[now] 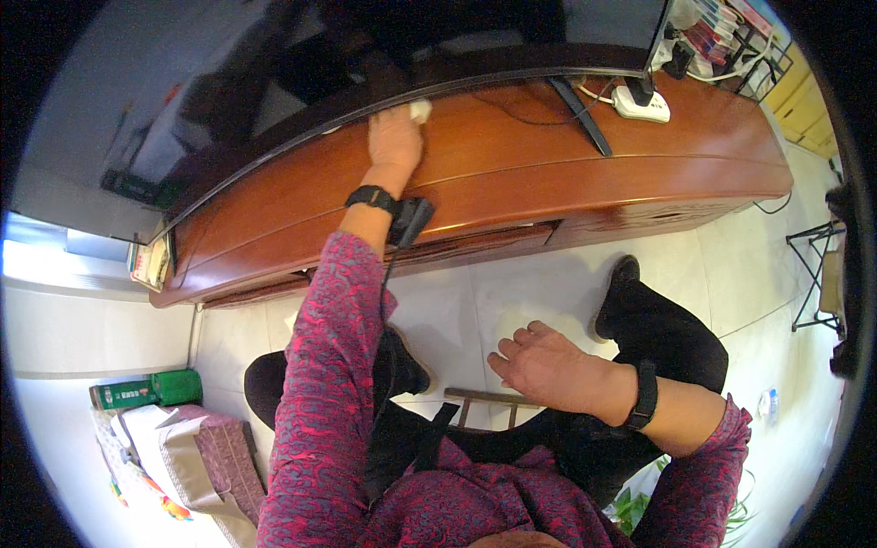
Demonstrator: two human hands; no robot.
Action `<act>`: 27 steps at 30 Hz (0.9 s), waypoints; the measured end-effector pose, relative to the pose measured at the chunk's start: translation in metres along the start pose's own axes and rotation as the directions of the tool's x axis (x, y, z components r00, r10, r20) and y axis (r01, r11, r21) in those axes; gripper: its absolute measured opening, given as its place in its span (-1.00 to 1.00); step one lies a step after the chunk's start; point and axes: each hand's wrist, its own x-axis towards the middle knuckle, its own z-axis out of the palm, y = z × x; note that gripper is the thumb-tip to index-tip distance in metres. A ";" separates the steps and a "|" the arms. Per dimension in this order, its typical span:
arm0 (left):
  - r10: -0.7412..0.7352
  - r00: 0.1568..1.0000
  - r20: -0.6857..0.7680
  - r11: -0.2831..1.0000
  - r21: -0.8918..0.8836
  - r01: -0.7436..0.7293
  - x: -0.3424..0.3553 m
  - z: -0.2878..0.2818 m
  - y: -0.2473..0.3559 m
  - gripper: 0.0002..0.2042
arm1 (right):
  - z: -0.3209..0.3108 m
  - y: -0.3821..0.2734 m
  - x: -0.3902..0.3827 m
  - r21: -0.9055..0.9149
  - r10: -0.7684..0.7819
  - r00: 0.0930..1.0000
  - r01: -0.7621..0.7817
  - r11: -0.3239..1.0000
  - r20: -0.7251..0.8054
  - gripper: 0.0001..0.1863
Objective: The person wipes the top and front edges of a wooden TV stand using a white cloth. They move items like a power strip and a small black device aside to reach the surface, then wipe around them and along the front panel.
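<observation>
Nearest the camera, dressed in a purple-and-red patterned top and black trousers, with knees bent wide apart over the pale tiled floor. Facing, at the far side, a wide dark screen with dim reflections in it. Just on the near side of that, reaching with the left arm across a long, glossy reddish-brown table. At the near left, beside a cloth-covered piece in maroon and beige, also showing a green carton. Near the screen's lower edge, keeping the left hand palm down over the table top, with a black band at the wrist. Between the knees, holding the right hand with fingers loosely curled and free, likewise banded in black. Farther right on the table, well apart from the left hand, set near each other: a black stand foot and a white power strip. Smallest of all, gripped in the left hand's half-hidden fingers, a white wad, at the table's far edge
</observation>
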 end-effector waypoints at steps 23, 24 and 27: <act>-0.273 0.962 -0.034 0.962 0.022 0.273 -0.149 -0.093 -0.208 -0.53 | 0.003 0.005 -0.001 -0.019 0.033 0.998 -0.034 0.999 -0.056 -0.84; -0.292 0.956 0.001 0.955 0.055 0.291 -0.154 -0.091 -0.195 -0.51 | 0.005 0.004 0.000 -0.021 0.019 0.996 -0.021 1.000 -0.082 -0.85; -0.029 0.994 -0.108 0.998 0.046 0.034 -0.151 -0.075 -0.103 -0.54 | 0.011 0.005 0.009 -0.029 0.004 0.999 -0.005 1.000 -0.037 -0.80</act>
